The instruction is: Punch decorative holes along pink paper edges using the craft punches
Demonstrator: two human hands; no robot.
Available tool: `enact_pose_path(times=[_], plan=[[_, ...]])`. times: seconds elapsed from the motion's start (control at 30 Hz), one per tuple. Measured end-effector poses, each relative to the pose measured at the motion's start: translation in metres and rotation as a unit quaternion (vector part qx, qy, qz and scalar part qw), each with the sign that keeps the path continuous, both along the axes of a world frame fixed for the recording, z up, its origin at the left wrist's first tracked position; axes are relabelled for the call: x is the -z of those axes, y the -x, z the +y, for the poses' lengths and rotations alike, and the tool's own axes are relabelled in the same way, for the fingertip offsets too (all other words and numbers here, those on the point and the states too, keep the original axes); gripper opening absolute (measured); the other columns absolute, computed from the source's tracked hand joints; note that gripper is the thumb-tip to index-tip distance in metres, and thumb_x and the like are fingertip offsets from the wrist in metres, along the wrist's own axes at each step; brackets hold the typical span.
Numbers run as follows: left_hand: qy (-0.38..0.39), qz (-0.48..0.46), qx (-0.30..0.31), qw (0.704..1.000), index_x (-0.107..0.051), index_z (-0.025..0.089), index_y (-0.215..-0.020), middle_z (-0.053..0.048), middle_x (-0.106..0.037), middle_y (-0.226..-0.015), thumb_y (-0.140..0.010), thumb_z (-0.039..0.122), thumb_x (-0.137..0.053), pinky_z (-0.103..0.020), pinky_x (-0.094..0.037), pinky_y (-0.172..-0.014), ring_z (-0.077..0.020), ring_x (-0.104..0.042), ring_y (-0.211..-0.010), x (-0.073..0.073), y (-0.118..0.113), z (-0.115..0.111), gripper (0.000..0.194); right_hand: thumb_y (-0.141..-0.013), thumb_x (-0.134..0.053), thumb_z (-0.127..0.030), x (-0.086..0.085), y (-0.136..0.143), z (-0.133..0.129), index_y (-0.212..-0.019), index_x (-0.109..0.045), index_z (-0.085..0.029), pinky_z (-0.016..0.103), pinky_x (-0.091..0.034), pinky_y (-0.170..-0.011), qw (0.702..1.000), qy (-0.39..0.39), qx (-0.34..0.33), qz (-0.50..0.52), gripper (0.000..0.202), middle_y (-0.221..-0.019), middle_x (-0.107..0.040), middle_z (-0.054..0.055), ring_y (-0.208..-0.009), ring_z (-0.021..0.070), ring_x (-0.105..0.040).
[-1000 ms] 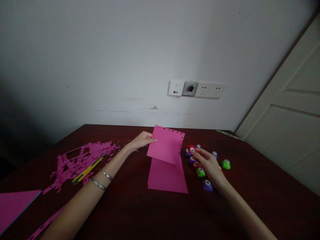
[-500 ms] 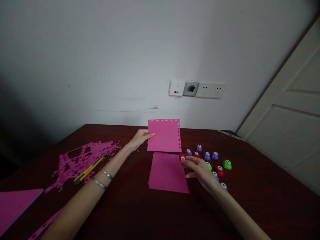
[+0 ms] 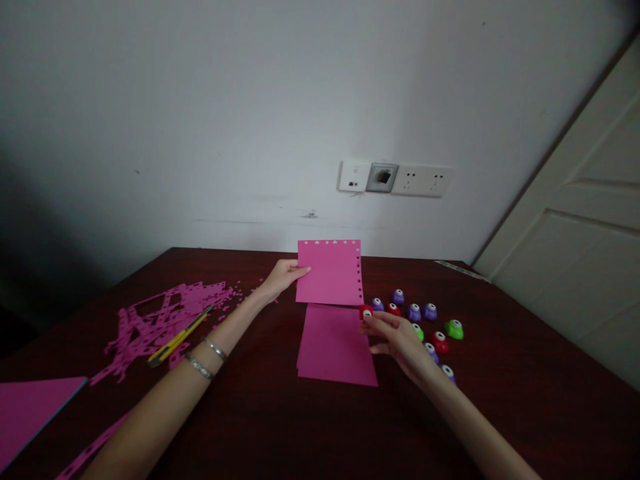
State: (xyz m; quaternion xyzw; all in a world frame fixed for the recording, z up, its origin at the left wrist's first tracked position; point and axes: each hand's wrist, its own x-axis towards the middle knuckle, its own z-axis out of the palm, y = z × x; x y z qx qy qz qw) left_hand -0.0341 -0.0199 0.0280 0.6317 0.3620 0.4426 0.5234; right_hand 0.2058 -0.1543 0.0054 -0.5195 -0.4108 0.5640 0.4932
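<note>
Hands apart: your left hand [image 3: 283, 277] pinches the sheet [image 3: 330, 270] at nine o'clock, your right hand [image 3: 403, 340] grips the red punch [image 3: 365, 311] near the sheet's five-o'clock corner; you're seemingly aligning, which calls for steadiness.

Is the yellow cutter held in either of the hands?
No, the yellow cutter lies among the pink scraps, while the left hand holds a pink sheet and the right hand a red punch.

A single head-worn view from above the table's near side [image 3: 260, 427], facing forward and down.
</note>
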Motion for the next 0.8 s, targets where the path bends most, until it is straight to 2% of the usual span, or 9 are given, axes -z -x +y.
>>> enact_pose_path(times=[0.6,0.8], plan=[[-0.017,0.021,0.026,0.999,-0.069,0.017,-0.091,-0.009,-0.068,-0.098,-0.069,0.036,-0.067,-0.034,-0.044,-0.082,-0.0185,-0.060,-0.089,0.007,-0.005,-0.001,0.030,-0.068,-0.070,-0.040,0.005,0.002,0.001,-0.085,-0.064,-0.014,0.021,-0.052,-0.044,1.000,0.005,0.001,0.001,0.031,-0.079,-0.064,0.006,-0.074,0.0167,-0.063],[0.019,0.024,0.052,0.998,-0.067,0.014,-0.092,-0.009,-0.068,-0.093,-0.069,0.038,-0.067,-0.031,-0.045,-0.076,-0.0166,-0.060,-0.081,0.014,-0.004,-0.007,0.033,-0.068,-0.070,-0.040,0.002,0.000,0.000,-0.085,-0.066,-0.014,0.020,-0.052,-0.045,1.000,0.009,-0.014,-0.024,0.031,-0.078,-0.065,0.006,-0.069,0.0141,-0.060]])
